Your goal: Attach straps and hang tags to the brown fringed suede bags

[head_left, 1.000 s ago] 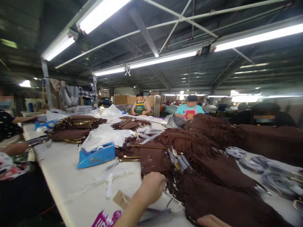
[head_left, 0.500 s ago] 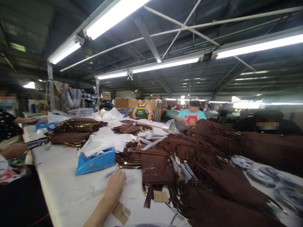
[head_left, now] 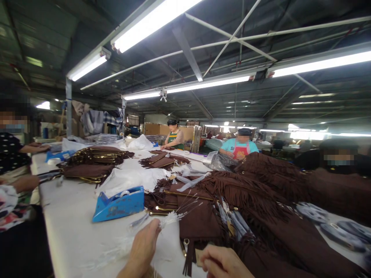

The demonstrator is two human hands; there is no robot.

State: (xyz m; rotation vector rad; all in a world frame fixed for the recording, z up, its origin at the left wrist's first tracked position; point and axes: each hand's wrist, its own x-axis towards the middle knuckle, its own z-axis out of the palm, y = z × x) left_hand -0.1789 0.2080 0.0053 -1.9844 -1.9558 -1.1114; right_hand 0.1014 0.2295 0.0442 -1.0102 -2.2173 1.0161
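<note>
My left hand [head_left: 145, 245] rests low on the white table [head_left: 72, 231], fingers closed on a bundle of thin white plastic tag ties [head_left: 171, 217] that fan out upward. My right hand [head_left: 223, 263] is at the bottom edge, fingers curled, pinching a small tan hang tag [head_left: 198, 256]. The tag hangs at the lower edge of a brown fringed suede bag [head_left: 199, 224] lying right in front of me. A metal ring with a tassel [head_left: 185, 247] dangles from the bag between my two hands.
A blue tape dispenser [head_left: 118, 204] sits left of the bag. More brown fringed bags are heaped at right [head_left: 261, 193] and stacked far left [head_left: 95, 158]. White plastic bags [head_left: 130, 177] lie mid-table. Co-workers stand at left [head_left: 14, 154], far end [head_left: 175, 139] and right [head_left: 339, 160].
My left hand closed on the white ties and lifted them off the table. My right hand came back into view at the tag. The camera tilted slightly.
</note>
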